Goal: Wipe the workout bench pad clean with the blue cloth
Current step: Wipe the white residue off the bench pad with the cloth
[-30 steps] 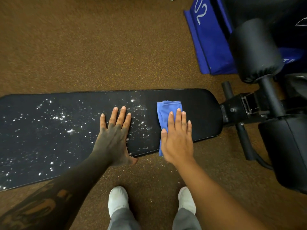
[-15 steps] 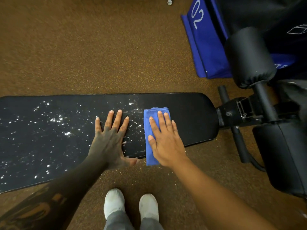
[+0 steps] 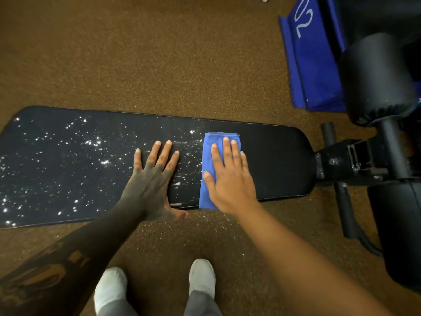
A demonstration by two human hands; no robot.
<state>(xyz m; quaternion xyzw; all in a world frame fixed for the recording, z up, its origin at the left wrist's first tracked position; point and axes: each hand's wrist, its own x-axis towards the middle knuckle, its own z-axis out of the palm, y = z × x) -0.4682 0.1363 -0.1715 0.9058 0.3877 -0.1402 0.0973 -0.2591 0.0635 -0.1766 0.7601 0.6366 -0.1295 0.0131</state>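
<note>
We press the blue cloth (image 3: pixel 206 156) flat on the bench pad (image 3: pixel 273 160) under our right hand (image 3: pixel 230 179), fingers straight and clasping nothing. Our left hand (image 3: pixel 150 179) lies flat just left of it. The pad's long axis runs left-right, and the white specks (image 3: pixel 98 142) lie leftward, mostly beyond the left hand.

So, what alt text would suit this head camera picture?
A person's right hand presses a folded blue cloth flat on a black bench pad, while the left hand rests flat beside it. White specks cover the pad's left part; the right end looks clean.
</note>
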